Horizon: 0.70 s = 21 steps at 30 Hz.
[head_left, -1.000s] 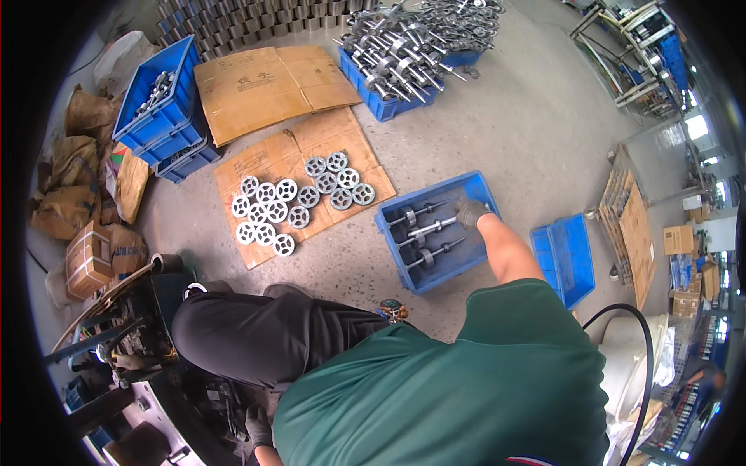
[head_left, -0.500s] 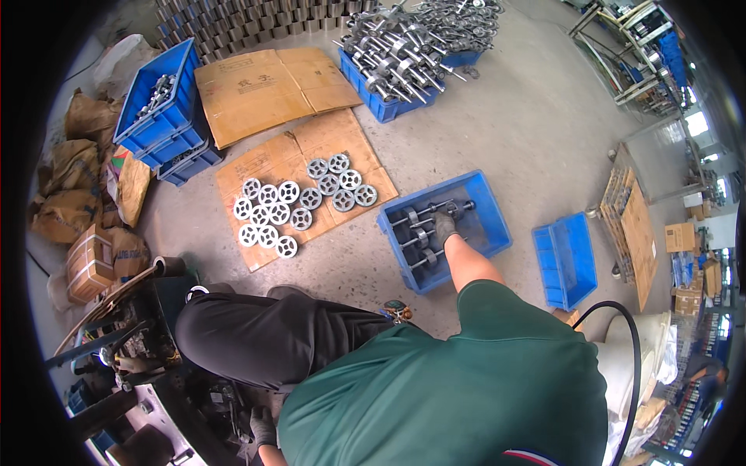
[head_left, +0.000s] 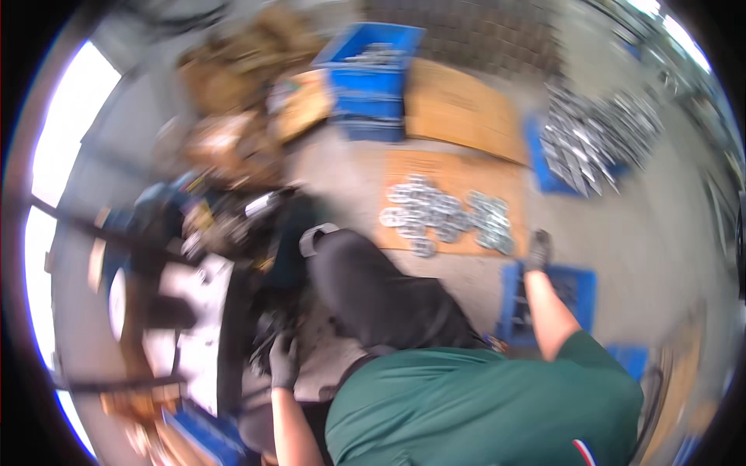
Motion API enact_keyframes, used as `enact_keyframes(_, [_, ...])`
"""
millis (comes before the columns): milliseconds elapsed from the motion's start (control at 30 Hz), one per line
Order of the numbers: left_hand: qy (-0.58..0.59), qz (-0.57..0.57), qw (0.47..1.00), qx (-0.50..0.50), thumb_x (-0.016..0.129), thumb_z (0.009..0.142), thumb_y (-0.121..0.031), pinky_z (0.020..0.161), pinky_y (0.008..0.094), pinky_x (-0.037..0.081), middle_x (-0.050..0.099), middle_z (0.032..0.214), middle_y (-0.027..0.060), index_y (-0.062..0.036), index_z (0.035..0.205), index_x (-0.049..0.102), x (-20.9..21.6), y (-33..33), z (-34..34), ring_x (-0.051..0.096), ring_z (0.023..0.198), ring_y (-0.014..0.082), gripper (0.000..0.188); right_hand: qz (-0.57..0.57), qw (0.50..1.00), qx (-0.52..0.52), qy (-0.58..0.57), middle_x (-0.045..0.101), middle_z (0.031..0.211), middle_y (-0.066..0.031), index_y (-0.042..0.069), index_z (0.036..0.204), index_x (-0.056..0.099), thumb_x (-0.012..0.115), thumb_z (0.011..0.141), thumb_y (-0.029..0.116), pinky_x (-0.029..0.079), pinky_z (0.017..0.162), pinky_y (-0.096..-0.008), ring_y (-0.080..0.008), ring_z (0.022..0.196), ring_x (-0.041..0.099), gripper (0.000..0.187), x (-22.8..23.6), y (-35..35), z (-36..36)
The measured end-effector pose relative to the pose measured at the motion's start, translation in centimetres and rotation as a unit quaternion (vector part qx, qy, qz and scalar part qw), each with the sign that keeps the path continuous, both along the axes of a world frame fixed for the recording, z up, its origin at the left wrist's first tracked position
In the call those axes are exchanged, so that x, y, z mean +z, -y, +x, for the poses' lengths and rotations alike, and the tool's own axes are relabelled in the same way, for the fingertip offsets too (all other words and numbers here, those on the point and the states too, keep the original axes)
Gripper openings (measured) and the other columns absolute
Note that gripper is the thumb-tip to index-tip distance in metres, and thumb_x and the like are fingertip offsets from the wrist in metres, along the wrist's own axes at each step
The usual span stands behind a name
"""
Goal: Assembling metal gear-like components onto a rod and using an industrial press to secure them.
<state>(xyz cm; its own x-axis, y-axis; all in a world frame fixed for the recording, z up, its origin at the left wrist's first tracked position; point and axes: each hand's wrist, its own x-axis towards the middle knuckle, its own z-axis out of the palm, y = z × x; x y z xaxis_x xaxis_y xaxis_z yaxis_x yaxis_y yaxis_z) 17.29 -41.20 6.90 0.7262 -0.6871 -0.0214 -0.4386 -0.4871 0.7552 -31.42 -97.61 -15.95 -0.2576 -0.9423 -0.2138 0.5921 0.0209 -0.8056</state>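
The view is smeared by motion. My right hand (head_left: 538, 251), in a grey glove, is over the far rim of a blue crate (head_left: 588, 299); its fingers are too blurred to read, and I see nothing plainly held. Inside that crate, dark shapes of metal shafts show faintly beside my forearm. My left hand (head_left: 284, 362), also gloved, is low at the left, beside the dark parts of a machine (head_left: 211, 311) with a pale metal plate. Whether it touches anything there cannot be made out. Beyond my knee, several round spoked metal wheels (head_left: 423, 208) lie on flat cardboard (head_left: 458, 165).
Stacked blue crates (head_left: 365, 105) with metal parts stand at the back, next to another cardboard sheet (head_left: 458, 101). Farther right, a heap of metal shafts (head_left: 587, 140) overfills a blue crate. Brown sacks (head_left: 233, 66) lie at the far left. Another blue crate (head_left: 628, 359) is near my right elbow.
The view has swung left, bringing more of the machine into sight. My right hand has left the shafts inside the crate and moved to above its far rim. My left hand shows more fully.
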Motion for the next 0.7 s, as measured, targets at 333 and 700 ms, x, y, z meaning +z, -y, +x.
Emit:
enact_keyframes(333, [0.156, -0.314, 0.838, 0.418, 0.059, 0.103, -0.004, 0.088, 0.0292, 0.053, 0.070, 0.097, 0.0046, -0.0034, 0.108, 0.069, 13.0, -23.4, -6.5, 0.065, 0.092, 0.0128, 0.011, -0.405, 0.585, 0.584, -0.390, 0.069, 0.098, -0.0050, 0.001, 0.109, 0.069, 0.067, 0.096, 0.009, 0.052, 0.085, -0.0303, -0.0149, 0.092, 0.063, 0.015, 22.4, -2.1, 42.1])
enact_keyframes(700, [-0.020, -0.033, 0.487, 0.872, 0.068, 0.097, -0.014, 0.078, 0.0367, 0.055, 0.070, 0.085, 0.0129, -0.0018, 0.105, 0.069, -19.8, -37.4, -54.8, 0.067, 0.079, 0.0209, 0.015, -0.608, 0.090, 0.665, -0.424, 0.071, 0.089, -0.0107, -0.002, 0.108, 0.071, 0.066, 0.090, 0.010, 0.053, 0.067, -0.0350, -0.0161, 0.081, 0.067, 0.022, 15.1, -22.2, 66.4])
